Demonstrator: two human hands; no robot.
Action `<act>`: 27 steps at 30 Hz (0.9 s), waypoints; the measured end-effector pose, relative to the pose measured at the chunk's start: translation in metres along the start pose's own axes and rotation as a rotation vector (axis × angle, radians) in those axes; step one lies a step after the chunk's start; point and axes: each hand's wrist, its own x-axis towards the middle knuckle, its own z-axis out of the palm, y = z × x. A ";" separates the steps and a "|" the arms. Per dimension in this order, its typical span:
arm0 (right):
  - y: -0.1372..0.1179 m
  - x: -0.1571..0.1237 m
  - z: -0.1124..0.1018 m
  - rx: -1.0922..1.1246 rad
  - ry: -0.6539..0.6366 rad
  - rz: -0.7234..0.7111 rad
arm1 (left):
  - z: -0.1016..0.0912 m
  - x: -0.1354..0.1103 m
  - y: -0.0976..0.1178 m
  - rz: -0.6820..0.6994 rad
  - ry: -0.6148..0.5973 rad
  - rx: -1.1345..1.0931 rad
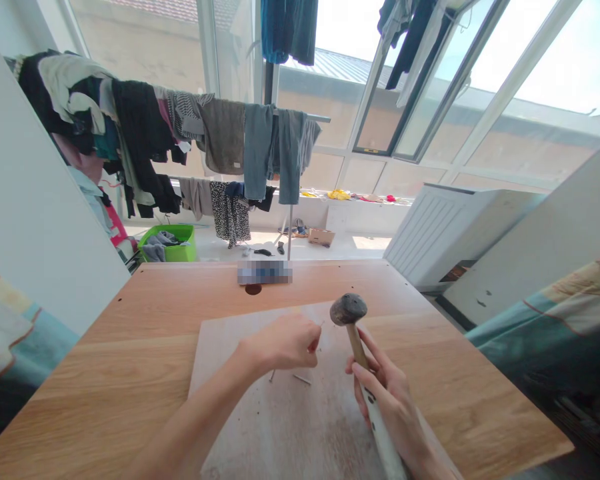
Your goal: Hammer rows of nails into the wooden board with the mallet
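In the middle of the frame, your left hand (pixel 284 343) is over the pale board (pixel 280 430), its fingers curled inward; their tips are hidden, so I can't tell whether they're pressed together or pinching a nail. Just below your knuckles, one thin nail (pixel 273 376) slants up from the board, and another, a loose nail (pixel 302 379), lies beside it.

Right of centre, your right hand (pixel 384 387) has its fingers wrapped around the handle of the hammer (pixel 359 348), whose dark head points toward the top of the frame, near your left hand.

The board lies on the wooden counter (pixel 95 383) across the lower frame. At the counter's far edge sits a blurred item (pixel 265 273). Clothes (pixel 225 137) hang at upper left, above a green basket (pixel 185 252).
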 end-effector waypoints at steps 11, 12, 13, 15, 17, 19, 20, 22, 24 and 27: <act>0.004 0.000 -0.001 0.026 0.001 -0.026 | 0.045 0.020 -0.051 -0.027 0.444 -0.524; 0.004 -0.001 -0.001 0.026 -0.001 -0.026 | 0.046 0.019 -0.050 -0.025 0.437 -0.518; 0.004 -0.001 -0.001 0.028 -0.004 -0.027 | 0.046 0.019 -0.049 -0.025 0.436 -0.515; 0.005 -0.001 -0.001 0.032 -0.011 -0.033 | 0.045 0.017 -0.049 -0.026 0.434 -0.524; 0.007 -0.001 -0.002 0.037 -0.018 -0.034 | 0.043 0.016 -0.049 -0.025 0.422 -0.539; 0.008 0.000 -0.002 0.039 -0.021 -0.028 | 0.042 0.016 -0.050 -0.020 0.406 -0.547; 0.008 0.000 -0.002 0.037 -0.023 -0.025 | 0.042 0.016 -0.050 -0.014 0.398 -0.545; 0.007 0.000 -0.002 0.035 -0.034 -0.025 | 0.043 0.015 -0.051 0.003 0.386 -0.539; 0.004 -0.001 -0.001 0.040 -0.054 -0.030 | 0.044 0.015 -0.052 0.016 0.378 -0.538; -0.002 -0.003 0.002 0.026 -0.130 -0.017 | 0.044 0.015 -0.052 0.004 0.384 -0.556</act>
